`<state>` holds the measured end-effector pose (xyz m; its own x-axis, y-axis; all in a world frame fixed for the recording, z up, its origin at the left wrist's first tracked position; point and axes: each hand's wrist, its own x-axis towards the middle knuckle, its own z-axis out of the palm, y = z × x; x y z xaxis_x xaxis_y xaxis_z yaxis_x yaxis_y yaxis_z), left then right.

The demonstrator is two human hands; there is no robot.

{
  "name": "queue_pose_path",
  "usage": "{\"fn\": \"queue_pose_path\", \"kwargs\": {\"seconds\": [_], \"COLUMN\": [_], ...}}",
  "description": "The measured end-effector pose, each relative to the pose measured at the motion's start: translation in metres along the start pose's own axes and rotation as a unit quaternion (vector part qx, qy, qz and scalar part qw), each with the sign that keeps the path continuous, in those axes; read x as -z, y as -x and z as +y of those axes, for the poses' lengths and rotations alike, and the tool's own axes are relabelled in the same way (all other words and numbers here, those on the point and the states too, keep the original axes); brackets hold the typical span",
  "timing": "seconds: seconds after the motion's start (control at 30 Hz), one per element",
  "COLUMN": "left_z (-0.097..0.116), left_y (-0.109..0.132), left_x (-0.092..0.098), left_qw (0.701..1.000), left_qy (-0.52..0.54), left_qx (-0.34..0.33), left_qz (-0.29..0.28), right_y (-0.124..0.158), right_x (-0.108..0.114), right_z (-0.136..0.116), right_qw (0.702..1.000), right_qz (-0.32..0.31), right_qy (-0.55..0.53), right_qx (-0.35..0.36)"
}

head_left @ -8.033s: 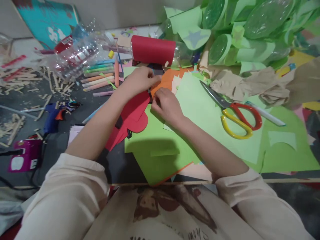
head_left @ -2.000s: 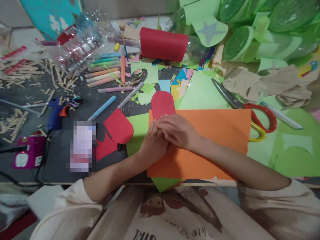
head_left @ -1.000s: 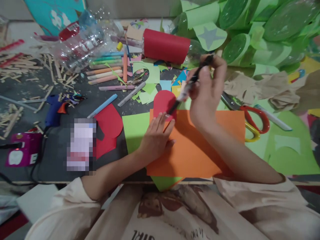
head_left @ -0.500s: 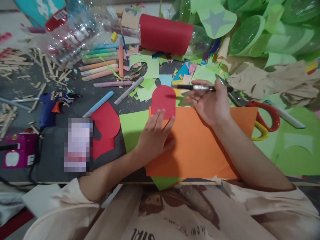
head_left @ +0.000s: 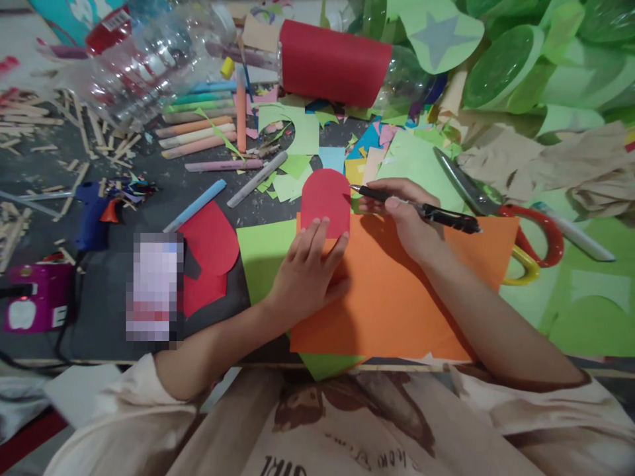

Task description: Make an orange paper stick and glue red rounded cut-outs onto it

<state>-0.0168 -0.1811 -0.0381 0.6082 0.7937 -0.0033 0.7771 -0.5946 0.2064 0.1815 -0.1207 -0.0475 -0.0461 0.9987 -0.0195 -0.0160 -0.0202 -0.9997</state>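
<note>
At frame centre, the left hand (head_left: 303,281) is pressing flat, fingers apart, apparently steadying the arched red cutout (head_left: 326,197) overlapping an orange sheet (head_left: 391,297); the right hand (head_left: 414,221) is pinching a black pen (head_left: 437,213) beside it.

Dark grey tabletop (head_left: 106,281) with a pale front edge (head_left: 268,363) under dim, soft light

1 pen (head_left: 449,217), 1 orange sheet (head_left: 381,301), 1 glue gun (head_left: 93,215), roughly 10 markers (head_left: 196,205).
</note>
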Motion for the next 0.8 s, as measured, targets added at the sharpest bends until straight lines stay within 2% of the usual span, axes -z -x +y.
{"fn": "queue_pose_path", "kwargs": {"seconds": [0.2,0.43,0.8], "left_z": [-0.0013,-0.0044,-0.0055], "left_y": [0.0006,-0.0033,-0.0068], "left_x": [-0.004,-0.0007,0.0004], "left_qw": [0.999,1.0,1.0], "left_qy": [-0.022,-0.006,0.026], "left_qx": [-0.011,-0.014,-0.002], "left_qz": [0.023,0.016,-0.01], "right_y": [-0.0001,0.0032,0.0032], "right_x": [0.0014,-0.0024,-0.0038], "right_z": [0.0015,-0.0036,-0.0017], "right_qw": [1.0,0.989,0.991], "right_qz": [-0.02,-0.132,-0.126], "right_qy": [0.002,0.055,0.049], "right_qx": [0.015,0.032,0.026]}}
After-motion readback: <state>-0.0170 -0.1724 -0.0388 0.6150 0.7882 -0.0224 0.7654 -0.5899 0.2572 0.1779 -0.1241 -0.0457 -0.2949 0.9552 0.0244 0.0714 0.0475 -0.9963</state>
